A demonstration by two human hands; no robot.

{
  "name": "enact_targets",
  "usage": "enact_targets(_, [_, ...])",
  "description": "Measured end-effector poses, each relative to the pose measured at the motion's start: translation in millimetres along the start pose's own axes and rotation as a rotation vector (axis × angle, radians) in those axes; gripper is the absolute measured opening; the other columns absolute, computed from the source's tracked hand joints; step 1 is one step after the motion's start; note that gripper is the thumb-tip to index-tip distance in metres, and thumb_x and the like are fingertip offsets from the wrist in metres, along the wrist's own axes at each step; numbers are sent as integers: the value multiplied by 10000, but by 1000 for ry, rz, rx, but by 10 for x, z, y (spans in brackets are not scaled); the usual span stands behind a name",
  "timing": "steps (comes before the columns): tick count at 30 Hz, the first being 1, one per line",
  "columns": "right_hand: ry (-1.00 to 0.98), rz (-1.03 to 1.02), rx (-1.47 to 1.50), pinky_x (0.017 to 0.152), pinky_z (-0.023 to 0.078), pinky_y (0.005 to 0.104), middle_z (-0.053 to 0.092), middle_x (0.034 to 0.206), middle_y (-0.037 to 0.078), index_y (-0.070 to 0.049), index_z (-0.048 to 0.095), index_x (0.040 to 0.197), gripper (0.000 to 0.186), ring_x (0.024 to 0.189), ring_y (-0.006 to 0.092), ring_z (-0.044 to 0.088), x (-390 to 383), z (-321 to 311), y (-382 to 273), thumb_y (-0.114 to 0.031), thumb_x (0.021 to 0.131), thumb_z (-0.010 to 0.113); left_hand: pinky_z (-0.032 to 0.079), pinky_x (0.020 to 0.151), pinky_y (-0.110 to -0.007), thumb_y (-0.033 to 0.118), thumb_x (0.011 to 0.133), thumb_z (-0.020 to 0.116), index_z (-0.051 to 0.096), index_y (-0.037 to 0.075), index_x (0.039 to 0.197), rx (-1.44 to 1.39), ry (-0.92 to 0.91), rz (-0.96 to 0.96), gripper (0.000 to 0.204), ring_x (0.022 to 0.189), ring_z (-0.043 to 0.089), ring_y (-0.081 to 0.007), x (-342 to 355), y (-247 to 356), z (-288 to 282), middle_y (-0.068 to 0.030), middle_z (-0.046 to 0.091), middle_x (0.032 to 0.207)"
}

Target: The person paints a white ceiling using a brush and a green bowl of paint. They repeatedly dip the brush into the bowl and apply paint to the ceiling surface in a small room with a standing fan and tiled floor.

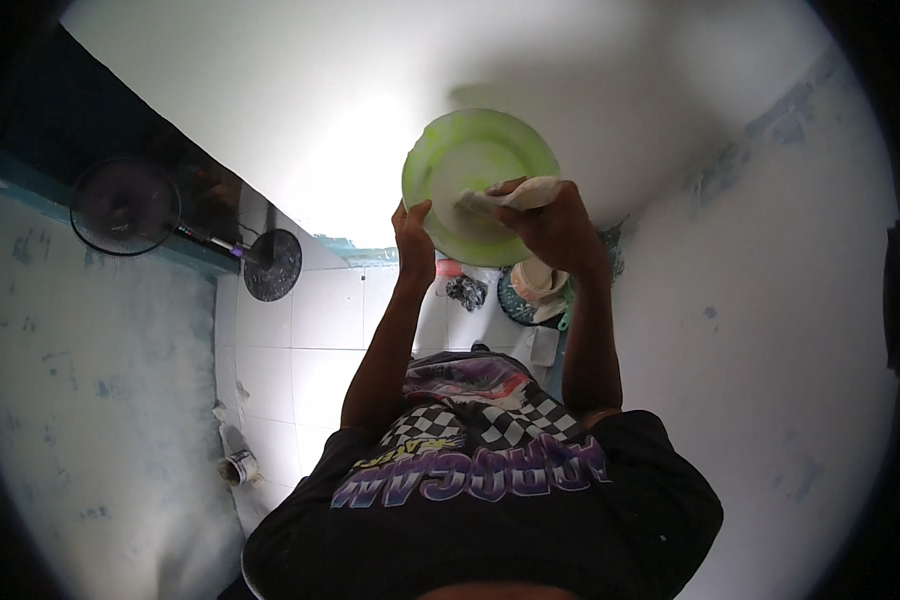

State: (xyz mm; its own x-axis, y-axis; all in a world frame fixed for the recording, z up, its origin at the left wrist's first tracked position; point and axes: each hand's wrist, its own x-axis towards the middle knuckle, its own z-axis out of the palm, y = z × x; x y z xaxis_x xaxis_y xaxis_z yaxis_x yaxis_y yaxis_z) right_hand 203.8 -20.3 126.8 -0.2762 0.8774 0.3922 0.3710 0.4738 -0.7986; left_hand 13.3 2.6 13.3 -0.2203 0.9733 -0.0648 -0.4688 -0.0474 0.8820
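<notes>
A round light-green plate (440, 150) is raised in front of me, its inner face toward me with a pale, cloudy middle. My left hand (414, 240) grips its lower left rim, the thumb on the front and the other fingers hidden behind. My right hand (553, 228) is closed on a whitish cloth (535, 192). The cloth lies against the lower right part of the plate's face, and its folds partly cover my fingers.
A standing fan (270, 264) is at the left by a dark opening. Below the plate, the tiled floor holds a crumpled black plastic bag (467, 291), a dark basin (515, 303) with a pale orange container (536, 280), and a white box (543, 346). A small tub (238, 468) lies near the left wall.
</notes>
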Motion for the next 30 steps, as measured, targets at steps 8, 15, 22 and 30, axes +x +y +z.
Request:
enact_targets(8, [167,53,-80,694,520,363,666,809,177,-3,664,878,153,749,302,670,104,343,-130,-121,782,677,445,905,-337,261,899,480,521,-32,1183,61,-92,11,410,1026,571,-221,-27,203,-21,-136,580,1082])
enact_targets(15, [100,-63,-87,682,525,370,662,786,191,24,657,854,184,725,311,670,205,391,-179,-147,795,688,440,933,-338,319,951,459,473,-26,1253,100,-57,-44,459,1066,553,-221,-64,270,-104,-147,548,1154])
enact_targets(22, [189,40,112,720,536,315,694,831,154,21,683,912,177,763,220,688,153,375,-392,-106,791,704,443,931,-340,322,956,465,469,-41,1252,67,-100,-91,469,1066,553,-222,-120,364,-115,-152,547,1163])
enact_targets(30, [-15,61,-100,729,534,320,696,834,149,13,687,919,188,768,224,684,145,351,-388,-103,774,715,449,924,-339,334,973,424,482,-37,1237,103,-78,-75,459,1080,554,-222,-114,273,-212,-148,554,1167])
